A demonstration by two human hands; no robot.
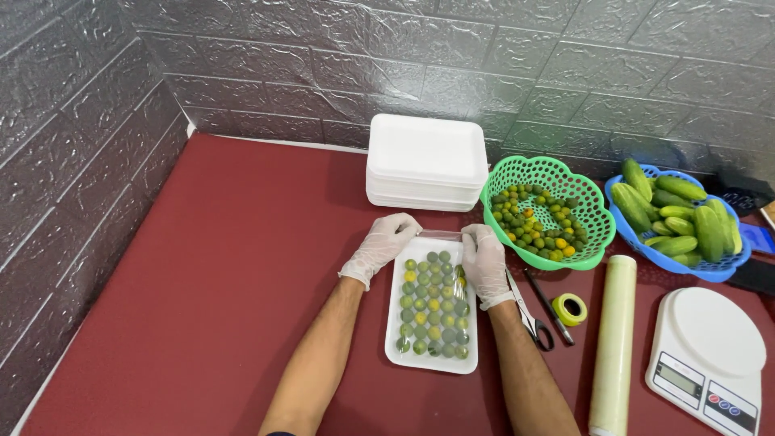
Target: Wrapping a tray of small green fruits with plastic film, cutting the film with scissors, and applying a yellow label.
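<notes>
- You are at the wrapping step: your left hand (379,246) and right hand (487,260) each pinch the clear film (440,236) at the far end of the white tray (432,357), in the middle of the red table (226,266).
- Next calls for keeping the film taut, evenly.
- The tray holds rows of small green limes (433,305), seemingly already covered.
- The green basket (565,179) to the right holds loose limes; the blue basket (726,270) holds cucumbers (676,211).

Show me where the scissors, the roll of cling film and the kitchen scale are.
scissors (529,311): head view, on the blades near the pivot.
roll of cling film (614,343): head view, middle of the roll.
kitchen scale (714,335): head view, on the round white platform.
</notes>
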